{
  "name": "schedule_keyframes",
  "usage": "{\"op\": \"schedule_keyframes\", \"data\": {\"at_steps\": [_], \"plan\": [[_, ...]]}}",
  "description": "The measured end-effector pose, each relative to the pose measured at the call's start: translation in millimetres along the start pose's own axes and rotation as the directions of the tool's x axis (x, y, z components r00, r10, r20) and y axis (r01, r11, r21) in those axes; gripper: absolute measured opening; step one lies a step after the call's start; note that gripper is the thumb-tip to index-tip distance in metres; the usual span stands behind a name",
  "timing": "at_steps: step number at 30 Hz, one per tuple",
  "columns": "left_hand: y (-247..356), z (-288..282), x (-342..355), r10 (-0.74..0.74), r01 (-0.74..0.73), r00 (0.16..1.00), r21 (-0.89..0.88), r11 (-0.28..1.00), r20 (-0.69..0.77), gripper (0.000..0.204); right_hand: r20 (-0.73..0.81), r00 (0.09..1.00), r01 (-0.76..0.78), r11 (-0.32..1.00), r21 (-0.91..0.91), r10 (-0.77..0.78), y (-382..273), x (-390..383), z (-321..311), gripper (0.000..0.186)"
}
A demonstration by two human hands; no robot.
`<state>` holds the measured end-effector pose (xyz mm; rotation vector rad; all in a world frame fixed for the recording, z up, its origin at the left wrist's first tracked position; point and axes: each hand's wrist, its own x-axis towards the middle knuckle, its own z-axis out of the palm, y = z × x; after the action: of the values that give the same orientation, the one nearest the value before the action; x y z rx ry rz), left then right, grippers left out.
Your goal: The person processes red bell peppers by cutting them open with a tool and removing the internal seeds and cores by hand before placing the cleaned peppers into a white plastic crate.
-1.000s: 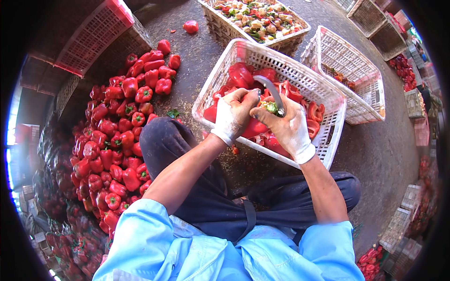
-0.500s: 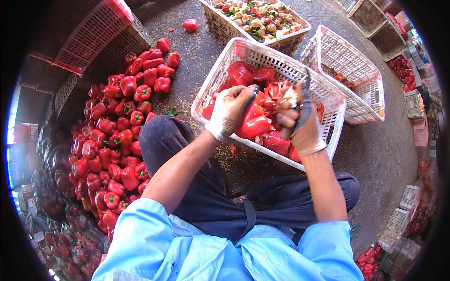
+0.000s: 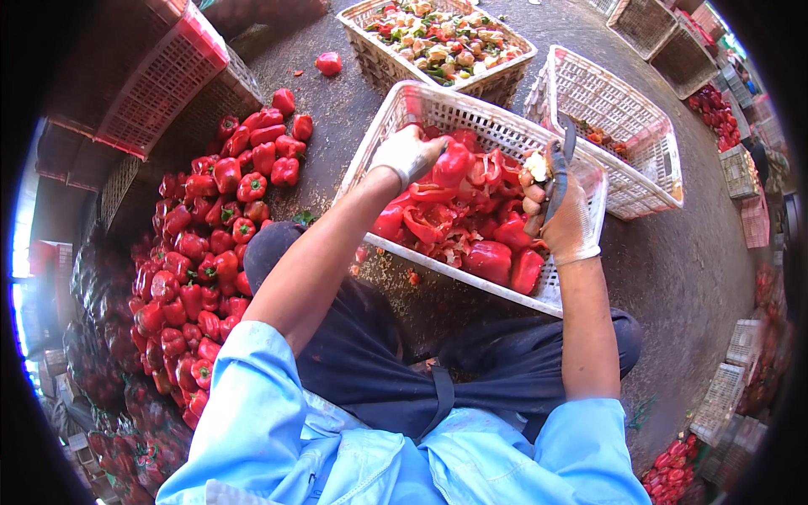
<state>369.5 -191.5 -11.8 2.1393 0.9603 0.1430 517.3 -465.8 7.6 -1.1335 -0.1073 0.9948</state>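
A white, slotted plastic crate (image 3: 471,273) full of cut red bell peppers (image 3: 497,215) stands before my crossed legs. Over its left part, my gloved left hand (image 3: 408,156) is closed on a red bell pepper (image 3: 455,163). My gloved right hand (image 3: 571,220), at the crate's right side, grips a dark-bladed knife (image 3: 570,139). A pale, seedy pepper core (image 3: 536,166) sits at its fingers, beside the knife. Bare fingertips show past the right glove.
Whole red peppers (image 3: 189,269) lie heaped on the floor to my left. Beyond my crate stands a crate of pepper cores (image 3: 438,84); at right is a white crate (image 3: 623,101) with a few scraps. Stacked crates (image 3: 168,84) rise at far left. One pepper (image 3: 329,63) lies apart.
My hands have moved apart. The left has gone a little up with the pepper, and the right has shifted right with the knife and core. More cut peppers now show between them.
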Motion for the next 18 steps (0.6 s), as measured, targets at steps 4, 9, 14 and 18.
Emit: {"op": "schedule_keyframes", "data": {"at_steps": [4,9,14,18], "plan": [[11.2,-14.8,-26.6,0.043,-0.022,0.99,-0.154,0.988,0.136,0.052,0.241,0.969,0.061,0.909,-0.413,0.045,27.2,26.4,-72.1,0.035],[17.7,-63.9,-67.6,0.137,-0.062,0.984,-0.496,0.866,0.116,0.037,0.089,0.992,0.118,0.886,-0.449,-0.087,4.0,-3.7,31.2,0.05],[-31.3,-178.3,-108.1,0.072,-0.16,0.985,-0.662,0.732,-0.159,0.03,-0.084,0.943,-0.332,0.906,-0.261,0.321,3.1,-28.1,67.1,0.047],[-142.9,-223.3,-159.8,-0.169,-0.036,0.94,-0.577,0.816,-0.297,0.027,-0.056,0.816,-0.566,0.777,-0.276,0.575,19.2,1.8,48.9,0.049]]}}
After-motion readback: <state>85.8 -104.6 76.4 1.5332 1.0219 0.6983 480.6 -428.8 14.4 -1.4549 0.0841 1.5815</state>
